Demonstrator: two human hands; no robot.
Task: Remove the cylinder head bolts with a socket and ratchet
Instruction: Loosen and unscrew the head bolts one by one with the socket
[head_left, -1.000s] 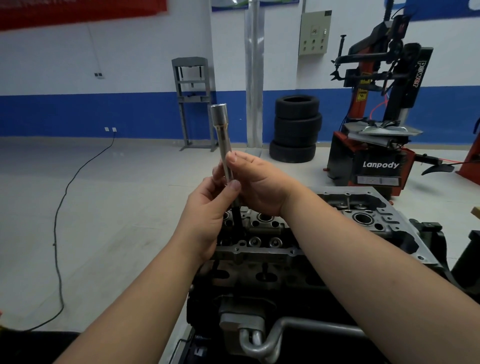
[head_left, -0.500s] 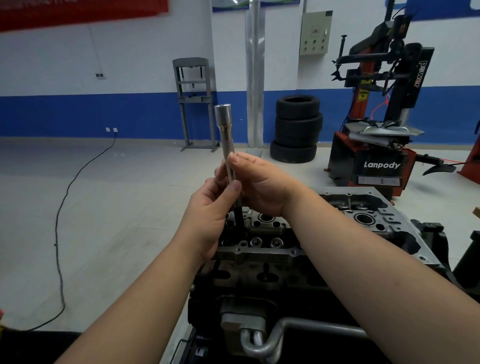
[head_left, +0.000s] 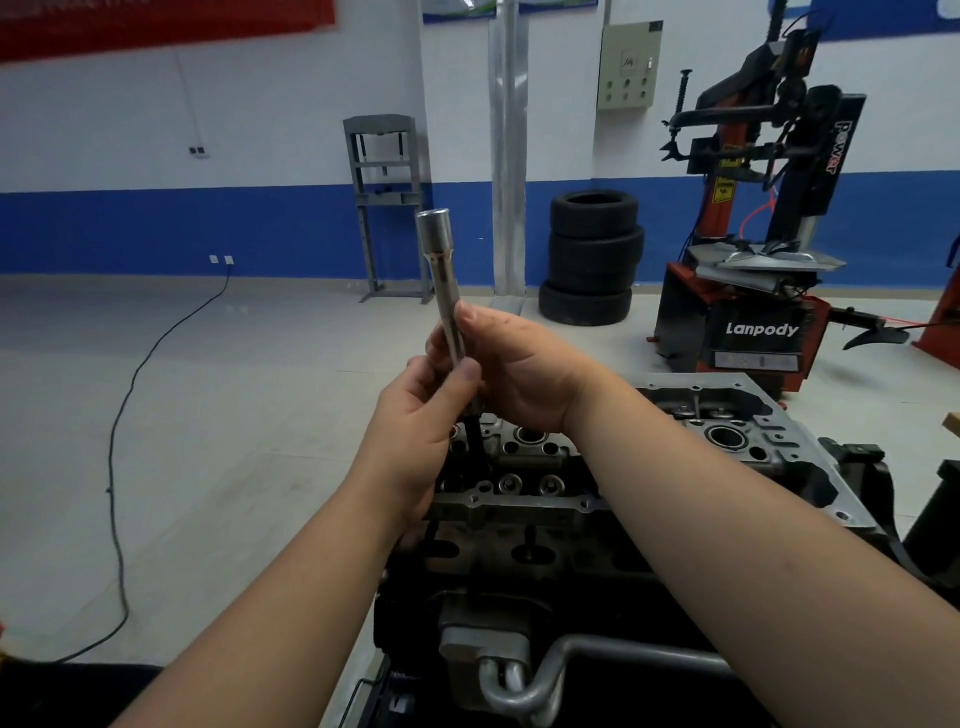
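A long silver socket extension (head_left: 441, 280) stands nearly upright above the cylinder head (head_left: 524, 467), its open square end on top. A dark shaft (head_left: 474, 436) runs down from it toward the head. My left hand (head_left: 421, 431) pinches the lower part of the extension with thumb and fingers. My right hand (head_left: 514, 369) wraps round the same tool just above, fingers curled behind it. The joint between extension and dark shaft is hidden by my hands. No ratchet handle is visible.
The engine sits on a stand, with a grey hose (head_left: 524, 686) and black parts at its front. Behind stand a stack of tyres (head_left: 592, 257), a red tyre changer (head_left: 753, 291) and a grey press frame (head_left: 387, 202). A black cable (head_left: 119, 467) runs over the floor at left.
Both hands and the extension stay in nearly the same place; the tool has shifted very slightly to the right and tilted a little.
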